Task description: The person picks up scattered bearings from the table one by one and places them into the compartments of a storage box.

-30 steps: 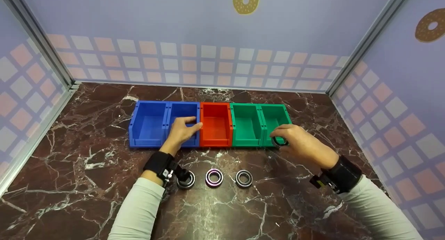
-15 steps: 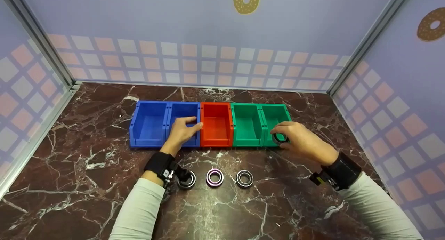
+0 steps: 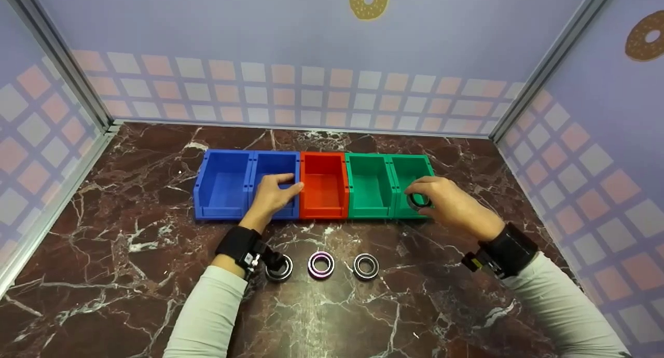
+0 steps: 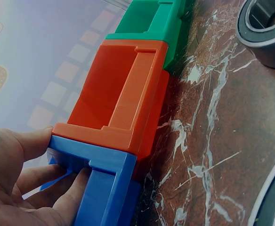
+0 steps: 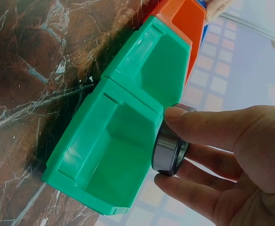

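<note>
My right hand (image 3: 448, 202) pinches a bearing (image 5: 168, 146), a dark steel ring, between thumb and fingers. In the head view, that bearing (image 3: 417, 201) is tilted over the front of the far-right green bin (image 3: 410, 166). In the right wrist view it stands apart from the bin floor, close to the rim. My left hand (image 3: 272, 197) rests at the second blue bin (image 4: 109, 174), thumb at the edge by the red bin (image 3: 324, 192). Its fingers (image 4: 74, 195) reach into the blue bin's opening, slightly bent and spread, with nothing visibly pinched.
Three bearings lie before the bins: one (image 3: 287, 271) partly hidden by the left wrist camera, one with a purple ring (image 3: 321, 265), and a dark one (image 3: 365, 266). Another blue bin (image 3: 223, 184) and green bin (image 3: 369, 187) complete the joined row on the marbled table (image 3: 332, 316). Walls enclose it.
My right hand has shifted slightly forward, away from me, bringing the bearing further over the right green bin. My left hand stays in place at the blue bin.
</note>
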